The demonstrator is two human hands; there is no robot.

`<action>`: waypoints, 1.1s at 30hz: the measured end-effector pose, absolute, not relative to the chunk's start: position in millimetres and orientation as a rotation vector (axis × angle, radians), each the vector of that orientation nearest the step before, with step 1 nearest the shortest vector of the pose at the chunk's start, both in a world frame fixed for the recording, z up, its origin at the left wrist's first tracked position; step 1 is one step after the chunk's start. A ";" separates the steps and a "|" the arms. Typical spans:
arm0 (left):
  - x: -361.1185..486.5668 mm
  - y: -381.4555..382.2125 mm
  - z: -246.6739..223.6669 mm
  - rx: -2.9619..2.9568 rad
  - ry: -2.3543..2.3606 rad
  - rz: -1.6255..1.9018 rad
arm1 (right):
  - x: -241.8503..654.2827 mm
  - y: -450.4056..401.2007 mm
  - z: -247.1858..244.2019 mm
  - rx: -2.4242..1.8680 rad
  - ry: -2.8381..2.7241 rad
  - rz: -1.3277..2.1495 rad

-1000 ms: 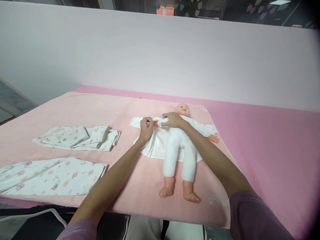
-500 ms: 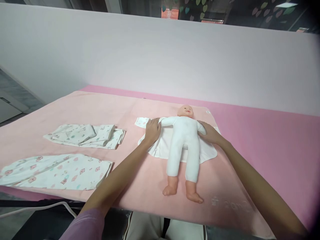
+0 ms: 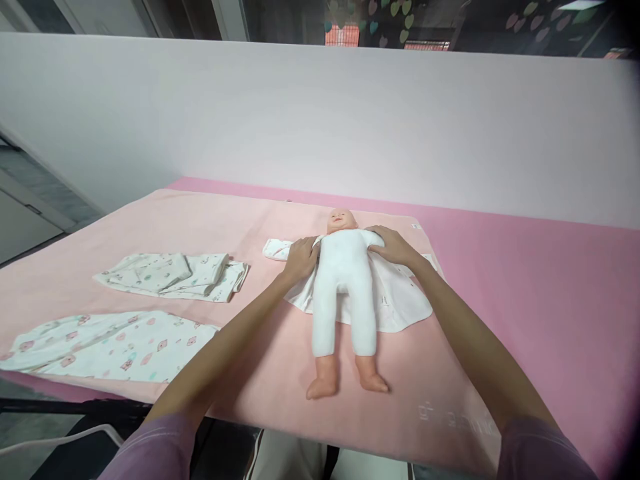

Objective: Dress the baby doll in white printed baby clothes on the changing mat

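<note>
A baby doll (image 3: pixel 343 267) with a white cloth body lies on its back, feet toward me. Beneath it a white baby shirt (image 3: pixel 403 303) is spread out, one patterned sleeve (image 3: pixel 277 249) reaching out to the left. My left hand (image 3: pixel 301 259) is closed around the doll's arm and side at the left, its fingertips partly hidden. At the other side, my right hand (image 3: pixel 393 247) grips the doll's other arm near the shoulder, thumb in front.
Folded patterned baby clothes (image 3: pixel 173 275) lie to the left, with a patterned white garment (image 3: pixel 107 343) nearer me. A pale pink mat (image 3: pixel 240 220) covers part of the pink table (image 3: pixel 525 287). Behind it rises a white partition (image 3: pixel 320 120).
The doll has shifted left over the shirt, and more of the shirt shows at its right. My right hand has moved left with it; my left hand stays on the doll's arm.
</note>
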State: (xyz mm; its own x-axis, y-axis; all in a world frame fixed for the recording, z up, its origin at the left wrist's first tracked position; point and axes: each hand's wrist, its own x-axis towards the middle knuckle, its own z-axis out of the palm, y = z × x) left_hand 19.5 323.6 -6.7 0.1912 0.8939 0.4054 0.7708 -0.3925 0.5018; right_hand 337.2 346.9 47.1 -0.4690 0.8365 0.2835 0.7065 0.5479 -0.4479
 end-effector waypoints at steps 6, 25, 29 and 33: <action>19.5 325.2 -15.9 2.242 1.638 0.923 | 337.4 292.4 26.2 -1.502 -2.115 -0.090; 205.9 332.1 50.6 2.947 1.057 0.209 | 341.9 255.8 -35.2 -1.607 -1.935 0.225; 198.8 334.8 42.3 3.045 1.154 0.340 | 344.0 267.9 -24.4 -1.685 -2.018 0.297; 181.9 328.9 43.6 2.906 1.266 0.753 | 336.7 278.4 -9.5 -1.835 -2.012 0.412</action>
State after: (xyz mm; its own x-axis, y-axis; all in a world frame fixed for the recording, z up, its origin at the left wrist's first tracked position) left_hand 181.9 328.9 43.6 0.5926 0.6641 0.4558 0.7176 -0.6923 0.0758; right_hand 336.7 278.4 -9.5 -0.0708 0.9939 0.0841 0.8806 0.1019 -0.4627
